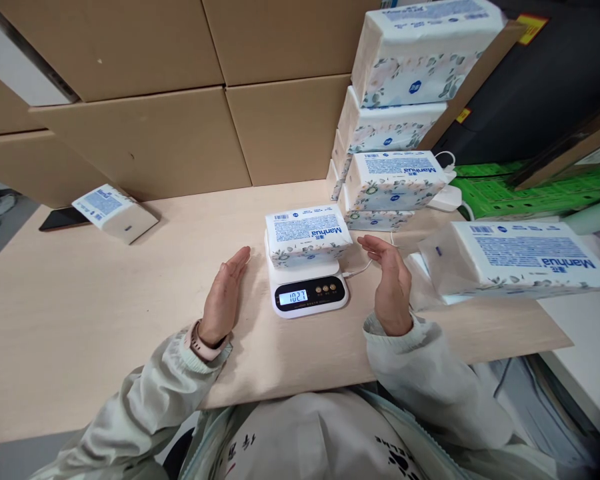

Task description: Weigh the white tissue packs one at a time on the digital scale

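Note:
A white and blue tissue pack (307, 230) printed "Manhua" rests on the platform of a white digital kitchen scale (307, 310). The lit display (293, 297) appears to read 1027. To the left of the scale, my left hand (225, 297) stands on edge with fingers straight and together, touching neither the pack nor the scale. On the other side my right hand (391, 283) is held likewise, palm facing inward, fingers extended, near the scale's white cable (363, 270). Both hands hold nothing, and a gap separates each from the pack.
Stacked tissue packs (395, 127) rise behind on the right. Another tissue pack (530, 257) lies at the right edge. A tilted pack (113, 212) leans by a dark phone-like slab (63, 220) at far left. Cardboard boxes (180, 140) wall off the table's back.

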A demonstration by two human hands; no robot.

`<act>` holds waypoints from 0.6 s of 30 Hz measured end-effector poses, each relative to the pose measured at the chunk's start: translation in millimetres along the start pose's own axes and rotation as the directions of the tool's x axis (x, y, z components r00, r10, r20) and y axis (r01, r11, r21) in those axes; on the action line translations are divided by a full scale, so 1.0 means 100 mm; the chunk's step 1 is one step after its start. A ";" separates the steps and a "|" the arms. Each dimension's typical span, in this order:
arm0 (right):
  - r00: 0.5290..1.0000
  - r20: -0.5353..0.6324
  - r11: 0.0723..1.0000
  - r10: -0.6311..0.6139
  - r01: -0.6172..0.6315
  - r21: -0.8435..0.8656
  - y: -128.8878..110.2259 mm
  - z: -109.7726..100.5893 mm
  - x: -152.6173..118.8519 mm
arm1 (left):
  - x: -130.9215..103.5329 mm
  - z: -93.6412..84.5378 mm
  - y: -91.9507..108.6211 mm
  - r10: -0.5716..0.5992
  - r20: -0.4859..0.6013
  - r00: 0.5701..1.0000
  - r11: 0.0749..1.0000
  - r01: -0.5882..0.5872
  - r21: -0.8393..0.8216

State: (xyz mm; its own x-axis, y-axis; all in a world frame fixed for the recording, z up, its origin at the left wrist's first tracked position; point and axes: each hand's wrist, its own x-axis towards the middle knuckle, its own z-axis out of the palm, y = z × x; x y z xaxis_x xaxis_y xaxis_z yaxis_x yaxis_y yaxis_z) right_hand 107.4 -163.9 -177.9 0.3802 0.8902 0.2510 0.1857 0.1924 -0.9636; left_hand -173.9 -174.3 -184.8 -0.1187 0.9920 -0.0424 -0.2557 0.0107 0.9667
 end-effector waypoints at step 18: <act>0.999 0.037 1.000 0.029 -0.030 0.008 -0.04 0.01 0.01 | -0.04 0.04 0.06 0.112 0.047 0.993 0.977 -0.118 0.180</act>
State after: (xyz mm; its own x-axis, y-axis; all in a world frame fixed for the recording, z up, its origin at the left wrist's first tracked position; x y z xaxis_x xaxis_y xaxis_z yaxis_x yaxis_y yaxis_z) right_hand 105.9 -163.1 -173.8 0.3521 0.9100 0.2192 0.1675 0.1691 -0.9713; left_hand -171.3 -177.3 -177.5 -0.1015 0.9918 0.0776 -0.0630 -0.0842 0.9945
